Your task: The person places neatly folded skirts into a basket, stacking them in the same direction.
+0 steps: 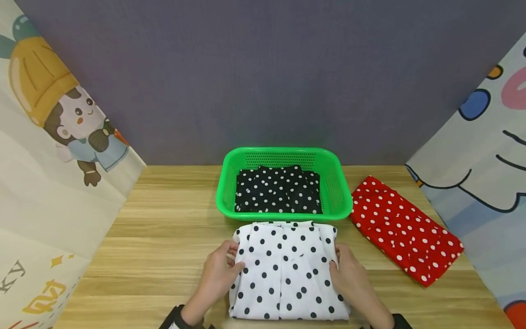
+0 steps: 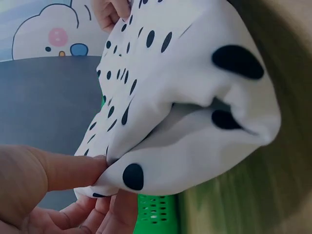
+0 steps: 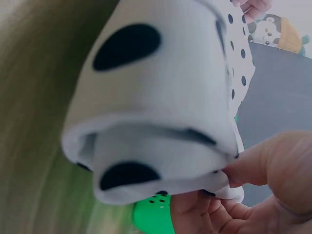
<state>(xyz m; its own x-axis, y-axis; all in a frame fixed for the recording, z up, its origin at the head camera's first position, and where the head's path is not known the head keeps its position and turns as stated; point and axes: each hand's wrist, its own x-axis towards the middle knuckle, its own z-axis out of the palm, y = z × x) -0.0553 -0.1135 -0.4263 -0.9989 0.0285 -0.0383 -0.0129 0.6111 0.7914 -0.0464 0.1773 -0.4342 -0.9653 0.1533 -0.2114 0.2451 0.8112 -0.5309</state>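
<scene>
A folded white cloth with black polka dots lies between my two hands at the front of the table. My left hand pinches its left side, thumb on top and fingers beneath. On the opposite side my right hand grips the right edge the same way. Both wrist views show the rolled, layered folds of the white cloth at its sides, with the thumb of the right hand pressing on the layers.
Just behind the white cloth stands a green plastic basket holding folded black cloth with white dots. A folded red cloth with white dots lies slanted at the right. A grey wall rises behind the wooden table.
</scene>
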